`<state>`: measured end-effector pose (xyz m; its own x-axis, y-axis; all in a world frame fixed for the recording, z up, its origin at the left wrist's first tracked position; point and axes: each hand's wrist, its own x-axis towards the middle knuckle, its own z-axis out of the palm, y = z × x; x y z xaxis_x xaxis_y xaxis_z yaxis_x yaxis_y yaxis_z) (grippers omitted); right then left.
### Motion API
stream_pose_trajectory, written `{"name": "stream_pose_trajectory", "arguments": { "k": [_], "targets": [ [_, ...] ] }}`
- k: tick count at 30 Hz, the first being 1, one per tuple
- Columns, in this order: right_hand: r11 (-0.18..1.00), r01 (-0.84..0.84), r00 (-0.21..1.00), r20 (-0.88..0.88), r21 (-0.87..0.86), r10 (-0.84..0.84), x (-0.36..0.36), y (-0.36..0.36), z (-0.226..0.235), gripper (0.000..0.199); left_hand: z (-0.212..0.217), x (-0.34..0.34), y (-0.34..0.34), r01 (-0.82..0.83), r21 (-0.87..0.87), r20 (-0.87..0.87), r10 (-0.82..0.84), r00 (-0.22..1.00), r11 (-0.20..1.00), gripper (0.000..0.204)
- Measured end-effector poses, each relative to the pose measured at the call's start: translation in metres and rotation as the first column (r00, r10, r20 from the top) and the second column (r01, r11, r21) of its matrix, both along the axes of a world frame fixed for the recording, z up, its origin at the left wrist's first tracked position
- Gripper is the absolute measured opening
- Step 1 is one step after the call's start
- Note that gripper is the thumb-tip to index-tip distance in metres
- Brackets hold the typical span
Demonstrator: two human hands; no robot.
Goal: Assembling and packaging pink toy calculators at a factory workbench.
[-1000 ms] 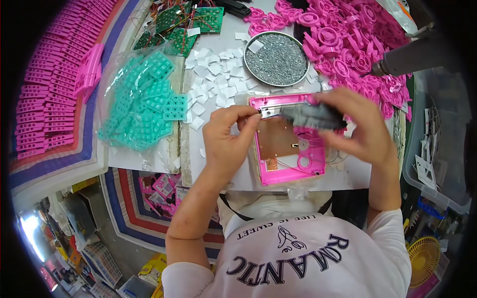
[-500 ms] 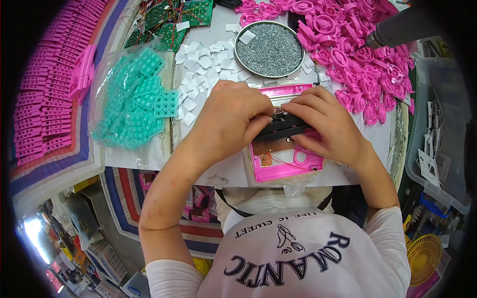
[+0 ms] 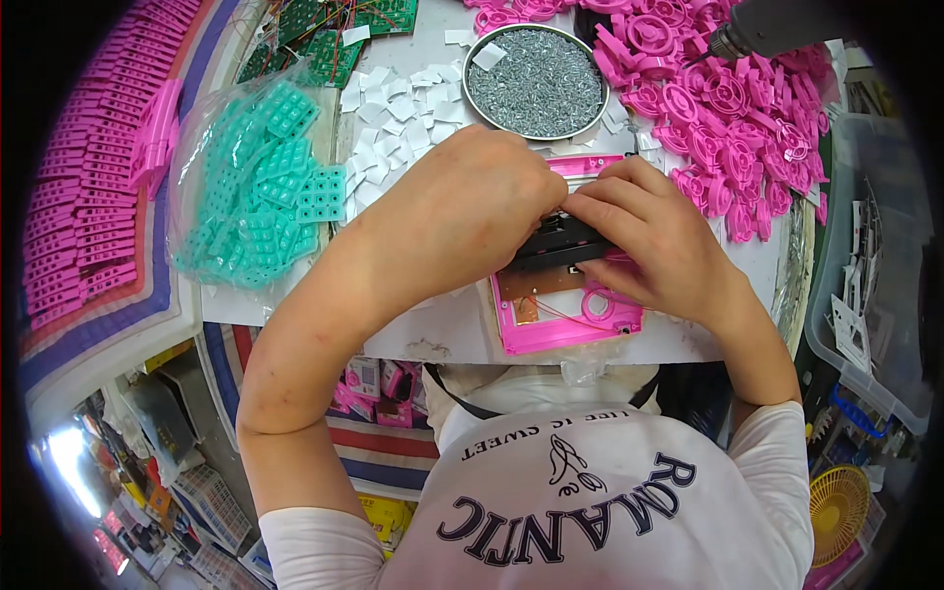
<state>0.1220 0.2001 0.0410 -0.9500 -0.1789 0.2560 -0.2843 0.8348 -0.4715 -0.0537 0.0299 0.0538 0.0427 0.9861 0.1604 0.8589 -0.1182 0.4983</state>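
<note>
In front of me lies a pink plastic casing (image 3: 551, 336) with a round ring, thin red wires and a copper-coloured patch inside. Across its middle sits a long black plastic part (image 3: 559, 248). My right hand (image 3: 657, 236) grips this part at its right end, thumb on the near side and fingers over the top. My left hand (image 3: 492, 202) is closed above the part's left end, fingertips curled together close to my right fingers. The back of the hand hides whatever they pinch.
A round tray (image 3: 468, 96) of small screws stands behind the casing, beside scattered white squares (image 3: 388, 123). Pink ring-shaped parts (image 3: 733, 147) are heaped right, under an electric screwdriver (image 3: 757, 34). Left are bagged teal keypads (image 3: 285, 187), green circuit boards (image 3: 334, 54) and stacked pink pieces (image 3: 88, 167).
My left hand has turned over further and its elbow has swung out to the left, its fingertips now more hidden. My right hand keeps its hold on the black part.
</note>
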Motion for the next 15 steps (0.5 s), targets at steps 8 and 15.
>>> {"name": "stream_pose_trajectory", "arguments": {
  "k": [8, 15],
  "targets": [
    [0.999, -0.021, 1.0, 0.008, 0.028, 0.021, -0.002, -0.002, 0.003, 0.057, -0.001, 0.001, -0.001, -0.038, -0.038, -0.035, 0.037, 0.999, 0.999, 0.008],
    [1.0, 0.012, 0.998, 0.068, -0.009, -0.011, 0.002, -0.004, 0.003, 0.059, 0.003, 0.018, -0.018, -0.172, -0.026, 0.0, 0.172, 0.985, 0.985, 0.017]
  ]
}}
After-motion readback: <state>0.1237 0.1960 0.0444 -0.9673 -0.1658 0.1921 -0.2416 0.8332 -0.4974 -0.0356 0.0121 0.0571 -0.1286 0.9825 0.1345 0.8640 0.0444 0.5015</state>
